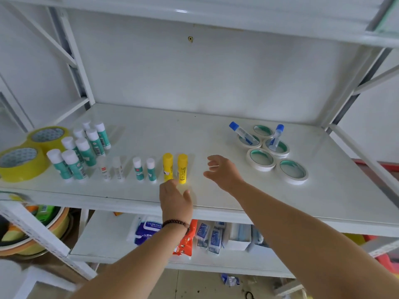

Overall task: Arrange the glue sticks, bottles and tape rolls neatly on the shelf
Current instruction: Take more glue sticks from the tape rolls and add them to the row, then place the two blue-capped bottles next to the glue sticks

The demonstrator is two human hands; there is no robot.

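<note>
On the white shelf [216, 130] two yellow glue sticks [168, 167] [182, 168] stand upright near the front edge. My left hand [175, 198] is just in front of them, fingers apart, holding nothing. My right hand [223, 172] hovers open to their right above bare shelf. Left of the yellow pair stand two small teal glue sticks [144, 169], two clear ones [111, 168] and a cluster of several teal sticks [82, 149]. Two big yellow tape rolls [21, 164] lie at the far left. Several white tape rolls [261, 159] lie at the right, with two blue-capped glue bottles [241, 132] [276, 134] resting in them.
The shelf's uprights [71, 55] and the board above [216, 16] frame the space. A lower shelf [103, 234] holds wipe packs and small packets. Bowls [32, 229] sit at the lower left.
</note>
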